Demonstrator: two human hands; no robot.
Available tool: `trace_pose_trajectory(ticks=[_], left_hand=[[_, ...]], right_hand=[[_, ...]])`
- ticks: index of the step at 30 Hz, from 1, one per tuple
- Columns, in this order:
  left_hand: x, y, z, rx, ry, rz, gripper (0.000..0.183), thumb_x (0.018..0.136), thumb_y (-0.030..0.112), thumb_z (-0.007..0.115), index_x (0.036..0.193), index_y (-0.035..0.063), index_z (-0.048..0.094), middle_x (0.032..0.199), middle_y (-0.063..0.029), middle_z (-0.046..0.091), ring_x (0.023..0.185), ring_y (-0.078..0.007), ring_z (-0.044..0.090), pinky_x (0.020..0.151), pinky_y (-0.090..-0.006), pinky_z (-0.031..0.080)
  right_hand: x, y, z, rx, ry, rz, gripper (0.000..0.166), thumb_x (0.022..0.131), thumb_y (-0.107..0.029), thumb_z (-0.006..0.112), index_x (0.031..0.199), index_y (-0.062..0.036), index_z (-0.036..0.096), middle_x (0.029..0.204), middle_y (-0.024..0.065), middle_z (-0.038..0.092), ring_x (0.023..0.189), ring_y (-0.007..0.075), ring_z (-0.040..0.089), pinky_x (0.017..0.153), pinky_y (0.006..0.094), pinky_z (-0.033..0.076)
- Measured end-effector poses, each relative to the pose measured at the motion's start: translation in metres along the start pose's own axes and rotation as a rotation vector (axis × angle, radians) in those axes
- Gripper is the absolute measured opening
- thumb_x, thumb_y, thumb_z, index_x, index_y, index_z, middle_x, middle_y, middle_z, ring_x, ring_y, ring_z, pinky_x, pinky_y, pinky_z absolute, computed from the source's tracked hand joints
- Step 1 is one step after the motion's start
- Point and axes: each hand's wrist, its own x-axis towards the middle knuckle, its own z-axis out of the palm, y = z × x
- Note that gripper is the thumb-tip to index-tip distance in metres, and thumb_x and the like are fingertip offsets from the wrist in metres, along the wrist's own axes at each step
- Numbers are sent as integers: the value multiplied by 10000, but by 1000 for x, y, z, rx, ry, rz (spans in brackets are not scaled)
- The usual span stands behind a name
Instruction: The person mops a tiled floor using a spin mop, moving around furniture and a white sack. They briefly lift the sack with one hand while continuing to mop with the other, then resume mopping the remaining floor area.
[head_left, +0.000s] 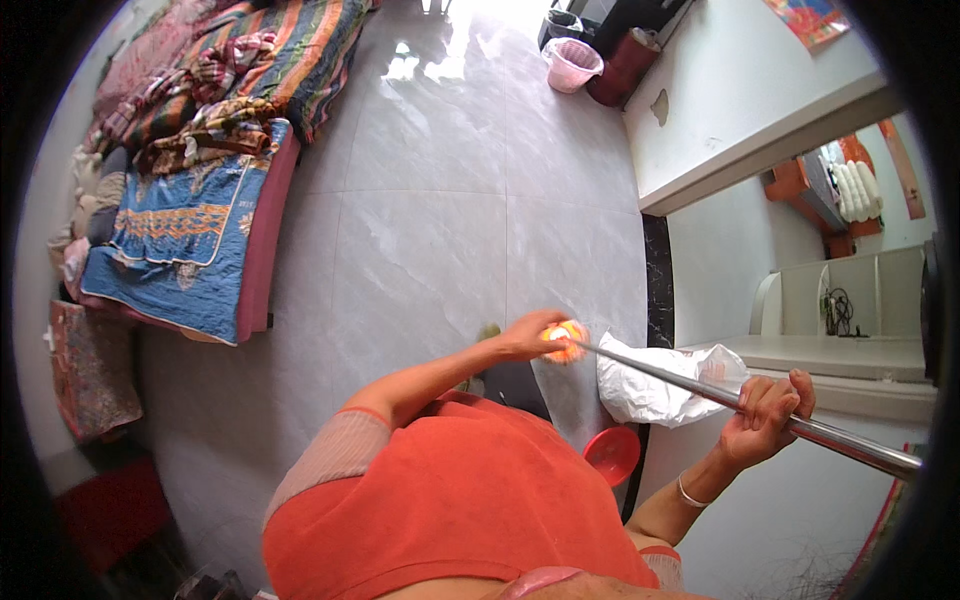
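Note:
My right hand (769, 414) is wrapped around a shiny metal pole (667, 376), a bracelet on its wrist. The pole slants from the right rim down toward the middle of the view. At its far end is a blurred, round orange-and-yellow object (574, 339); I cannot tell what it is. My left hand (534, 336) grips this object at its near side, fingers curled over it. Just below the pole lies a crumpled white plastic bag (645, 382) on the floor by the wall. A red plastic basin (613, 456) is close to my right side.
A bed with a blue patterned cover (180, 225) and rumpled striped blankets stands at the left. A pink wastebasket (572, 66) sits by the far wall. On the right, a wall opening shows a white shelf unit (810, 349) with a black cable (838, 311). Grey tiles (420, 247) cover the floor.

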Motion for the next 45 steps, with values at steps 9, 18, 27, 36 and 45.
trace_pose_trajectory(ticks=[9,18,27,36,45], left_hand=[[202,95,-87,133,126,279,215,827,286,663,900,94,600,711,-152,584,694,-352,567,642,-413,437],[315,71,-273,397,97,310,86,737,134,641,708,63,601,635,-151,585,634,-363,562,592,-442,435],[448,58,-448,432,125,353,381,764,377,716,676,33,578,636,-156,570,620,-346,553,580,-422,427],[626,14,-627,228,885,325,174,681,211,731,750,76,647,776,-140,630,780,-325,605,699,-414,464],[731,-34,-754,137,825,246,320,770,365,707,783,48,657,812,-173,652,812,-347,625,715,-431,473]], right_hand=[[154,103,98,378,-446,-107,517,916,-362,572,1268,-18,414,543,-28,379,425,70,347,485,254,374],[354,123,90,731,-462,-253,183,803,-158,681,669,-101,570,590,43,610,523,110,615,489,231,543],[452,192,212,541,-499,-34,99,876,-166,573,837,-86,532,592,-7,400,516,94,417,560,241,417],[554,400,442,251,-306,-57,304,901,-138,555,1171,3,558,573,-39,332,519,65,324,628,276,409],[694,536,565,11,-250,134,237,936,-41,483,1144,67,521,629,15,453,563,74,453,809,397,560]])
